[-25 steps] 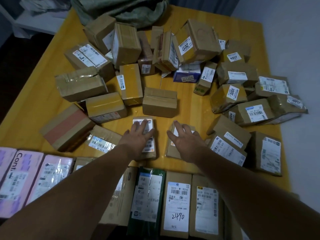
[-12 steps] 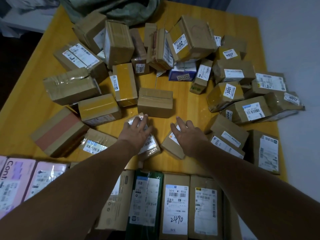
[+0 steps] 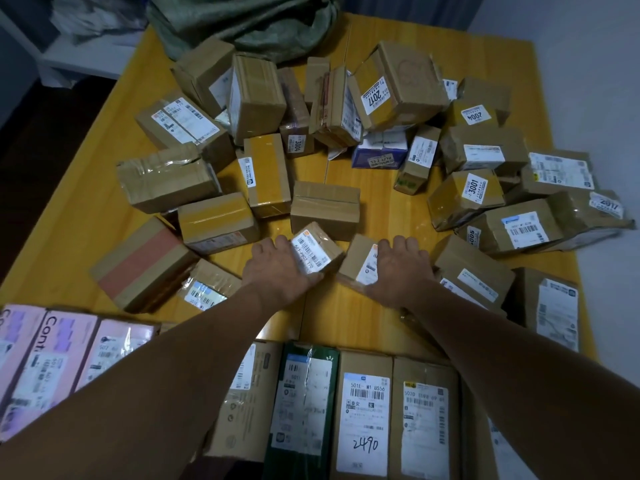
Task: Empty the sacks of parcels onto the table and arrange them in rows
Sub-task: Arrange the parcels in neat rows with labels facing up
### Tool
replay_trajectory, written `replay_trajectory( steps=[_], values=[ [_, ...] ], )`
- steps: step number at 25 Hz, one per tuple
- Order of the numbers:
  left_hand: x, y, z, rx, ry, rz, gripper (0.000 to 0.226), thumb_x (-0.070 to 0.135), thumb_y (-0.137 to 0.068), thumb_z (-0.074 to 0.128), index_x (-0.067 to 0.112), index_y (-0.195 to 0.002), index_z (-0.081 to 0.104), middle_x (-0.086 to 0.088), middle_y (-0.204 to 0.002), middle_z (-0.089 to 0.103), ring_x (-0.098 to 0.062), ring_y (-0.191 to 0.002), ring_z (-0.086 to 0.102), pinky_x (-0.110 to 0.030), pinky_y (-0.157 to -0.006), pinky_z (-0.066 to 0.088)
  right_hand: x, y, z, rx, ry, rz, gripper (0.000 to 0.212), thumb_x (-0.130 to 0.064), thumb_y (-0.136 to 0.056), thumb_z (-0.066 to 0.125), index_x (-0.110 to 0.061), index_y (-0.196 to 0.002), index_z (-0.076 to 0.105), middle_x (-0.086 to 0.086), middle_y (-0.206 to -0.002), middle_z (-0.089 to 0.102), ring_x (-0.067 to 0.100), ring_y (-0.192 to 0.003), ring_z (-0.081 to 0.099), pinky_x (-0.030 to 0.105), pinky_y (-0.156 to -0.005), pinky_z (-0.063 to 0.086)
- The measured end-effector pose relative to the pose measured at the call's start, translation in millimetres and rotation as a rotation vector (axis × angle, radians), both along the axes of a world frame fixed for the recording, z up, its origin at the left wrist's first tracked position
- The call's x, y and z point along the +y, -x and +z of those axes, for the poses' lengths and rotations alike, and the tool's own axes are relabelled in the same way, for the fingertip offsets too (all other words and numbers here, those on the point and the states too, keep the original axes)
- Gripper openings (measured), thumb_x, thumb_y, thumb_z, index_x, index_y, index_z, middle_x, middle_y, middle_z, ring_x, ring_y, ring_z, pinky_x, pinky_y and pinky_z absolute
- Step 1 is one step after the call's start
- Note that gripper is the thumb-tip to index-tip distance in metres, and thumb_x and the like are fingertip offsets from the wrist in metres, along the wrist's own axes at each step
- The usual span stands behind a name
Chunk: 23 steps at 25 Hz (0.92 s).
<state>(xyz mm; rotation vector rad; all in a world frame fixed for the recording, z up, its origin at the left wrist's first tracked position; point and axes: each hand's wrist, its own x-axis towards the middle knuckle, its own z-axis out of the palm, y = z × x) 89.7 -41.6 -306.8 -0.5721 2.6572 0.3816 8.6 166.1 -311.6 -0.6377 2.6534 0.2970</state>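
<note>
My left hand [image 3: 275, 266] grips a small labelled cardboard parcel [image 3: 317, 245], tilted up off the yellow table [image 3: 79, 216]. My right hand [image 3: 398, 268] grips a second small parcel [image 3: 358, 259] beside it, also tilted. Many brown parcels lie scattered across the table's middle and far half. A plain box [image 3: 323, 209] sits just beyond both hands. A row of long parcels [image 3: 367, 414] lines the near edge under my forearms. An emptied green sack [image 3: 249, 22] lies at the far edge.
Pink boxes [image 3: 45, 358] sit at the near left of the row. A box with a red band [image 3: 142, 263] lies left of my left hand. More parcels crowd the right edge [image 3: 550, 303]. A white shelf [image 3: 86, 53] stands beyond the table's far left corner.
Both hands went from lying flat on the two small parcels to gripping them and tipping them up off the table. The view shifted slightly.
</note>
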Motion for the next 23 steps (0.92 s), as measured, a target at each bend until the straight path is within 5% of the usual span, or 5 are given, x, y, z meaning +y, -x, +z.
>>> replay_trajectory(
  steps=[7, 14, 23],
  values=[
    [21.8, -2.5, -14.7, -0.109, -0.13, 0.29, 0.103, 0.08, -0.077, 0.057, 0.002, -0.14, 0.033, -0.02, -0.139, 0.045, -0.035, -0.128, 0.045, -0.043, -0.102, 0.041, -23.8, -24.4, -7.3, -0.221, 0.175, -0.572, 0.116, -0.082, -0.073, 0.063, -0.003, -0.149, 0.023, 0.022, -0.141, 0.038, 0.037, -0.129, 0.041, 0.045, -0.105, 0.04],
    [37.4, -6.0, -22.2, -0.167, -0.233, 0.341, 0.088, 0.054, -0.08, 0.074, 0.006, -0.14, 0.032, -0.017, -0.139, 0.044, -0.033, -0.127, 0.047, -0.042, -0.1, 0.043, -12.1, -41.9, -13.8, -0.312, 0.173, -0.633, 0.128, -0.085, -0.072, 0.059, 0.002, -0.154, 0.013, 0.022, -0.156, 0.033, 0.039, -0.139, 0.041, 0.051, -0.108, 0.043],
    [61.7, 0.1, 12.7, 0.012, -0.227, 0.194, 0.061, 0.034, -0.091, 0.062, 0.004, -0.136, 0.035, -0.018, -0.14, 0.04, -0.035, -0.13, 0.037, -0.043, -0.1, 0.04, 28.6, -49.5, 32.6, -0.18, 0.192, -0.624, 0.06, -0.047, -0.094, 0.053, -0.009, -0.139, 0.041, 0.014, -0.134, 0.056, 0.034, -0.122, 0.056, 0.045, -0.095, 0.046]
  ],
)
